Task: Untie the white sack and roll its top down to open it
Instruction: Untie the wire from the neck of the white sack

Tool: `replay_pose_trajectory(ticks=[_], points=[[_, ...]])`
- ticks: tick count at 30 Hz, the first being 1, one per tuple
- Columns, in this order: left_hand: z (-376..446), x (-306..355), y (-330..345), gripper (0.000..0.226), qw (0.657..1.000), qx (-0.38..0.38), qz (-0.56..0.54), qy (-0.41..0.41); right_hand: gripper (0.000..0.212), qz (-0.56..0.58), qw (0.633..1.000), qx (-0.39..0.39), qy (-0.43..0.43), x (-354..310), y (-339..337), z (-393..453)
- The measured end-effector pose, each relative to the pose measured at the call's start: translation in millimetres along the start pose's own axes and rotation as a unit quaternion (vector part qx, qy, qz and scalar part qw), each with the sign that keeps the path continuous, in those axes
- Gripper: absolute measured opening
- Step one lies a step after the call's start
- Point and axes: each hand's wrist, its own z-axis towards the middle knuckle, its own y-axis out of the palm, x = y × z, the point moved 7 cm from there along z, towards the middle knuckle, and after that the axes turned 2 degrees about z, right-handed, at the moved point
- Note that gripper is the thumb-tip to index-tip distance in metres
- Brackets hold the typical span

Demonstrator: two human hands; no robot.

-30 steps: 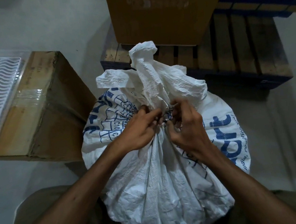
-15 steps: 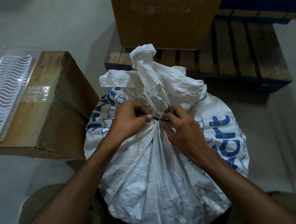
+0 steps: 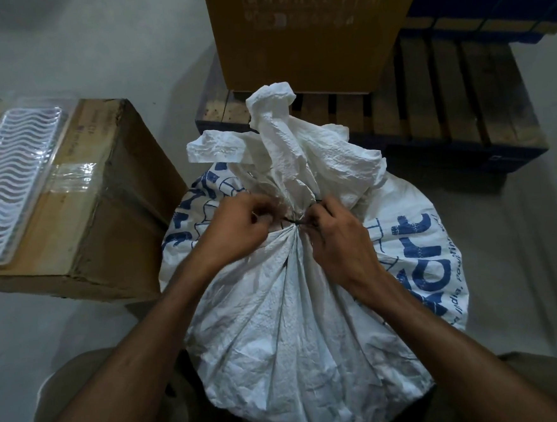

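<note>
A full white woven sack [image 3: 288,325] with blue print stands on the floor between my knees. Its bunched top [image 3: 285,144] sticks up above a neck cinched by a thin dark tie [image 3: 296,221]. My left hand [image 3: 239,228] pinches the tie on the left side of the neck, fingers closed. On the right side, my right hand [image 3: 335,236] pinches the other end of the tie. A short stretch of the tie shows between my fingertips; the rest is hidden by my fingers and the folds.
A taped cardboard box [image 3: 82,204] sits left of the sack with a clear plastic tray [image 3: 11,183] on top. Behind the sack lies a wooden pallet [image 3: 454,99] carrying a tall cardboard box [image 3: 307,31]. The floor is grey concrete.
Both hands have moved slightly apart along the neck, from huddled over the knot to either side of it, and the dark tie now shows between them.
</note>
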Motion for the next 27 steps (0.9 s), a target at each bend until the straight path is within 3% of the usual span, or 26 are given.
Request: replay_pose_trajectory(ticks=[3,12,19,23,27], points=[[-5,6,13,0.015,0.998,0.018,0.057,0.035,0.010,0.003,1.000,-0.011,0.000,-1,0,0],[-10,21,15,0.019,0.990,0.068,0.067,0.103,0.016,0.025,0.998,-0.055,-0.003,4,0,-1],[-5,17,24,0.029,0.991,0.022,0.102,0.080,0.026,0.045,0.996,-0.075,0.003,3,5,-4],[-3,16,27,0.025,0.992,0.015,0.107,0.070,0.015,0.058,0.997,-0.050,-0.006,2,2,-5],[-3,18,31,0.028,0.986,0.012,0.149,0.074,0.019,0.087,0.995,-0.053,-0.022,2,-4,-4]])
